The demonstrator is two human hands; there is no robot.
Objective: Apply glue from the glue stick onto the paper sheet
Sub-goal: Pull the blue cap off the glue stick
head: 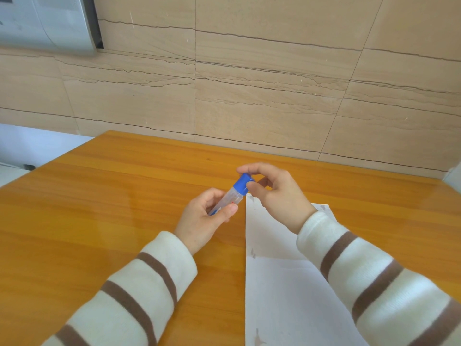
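A glue stick point(230, 198) with a clear body and a blue cap point(244, 184) is held above the wooden table, tilted up to the right. My left hand point(204, 218) grips its lower body. My right hand point(272, 193) pinches the blue cap between thumb and fingertips. A white paper sheet point(282, 290) lies flat on the table under my right forearm, with a few small grey marks along its left edge and a fold line across it.
The orange wooden table point(99, 208) stretches left and far ahead to a tan tiled wall point(249, 83). A grey-white appliance point(47, 21) hangs at the top left. A white surface point(30, 143) lies beyond the table's left edge.
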